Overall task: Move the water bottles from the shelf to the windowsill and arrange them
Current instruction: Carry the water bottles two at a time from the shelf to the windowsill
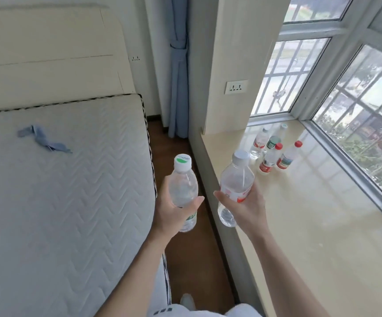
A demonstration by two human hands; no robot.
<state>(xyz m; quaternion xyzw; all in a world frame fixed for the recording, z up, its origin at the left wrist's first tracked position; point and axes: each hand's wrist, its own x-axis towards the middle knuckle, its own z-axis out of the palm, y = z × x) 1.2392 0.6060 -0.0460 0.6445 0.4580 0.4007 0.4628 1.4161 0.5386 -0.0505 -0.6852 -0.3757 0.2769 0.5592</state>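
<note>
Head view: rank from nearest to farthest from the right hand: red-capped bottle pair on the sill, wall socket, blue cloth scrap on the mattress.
From the right hand, which holds a clear bottle:
1. Red-capped bottle pair, just ahead on the windowsill.
2. Wall socket, farther ahead, on the wall above the sill's far end.
3. Blue cloth scrap, far left on the mattress.

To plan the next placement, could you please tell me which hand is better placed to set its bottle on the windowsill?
Right hand: its bottle already overhangs the windowsill.
</note>
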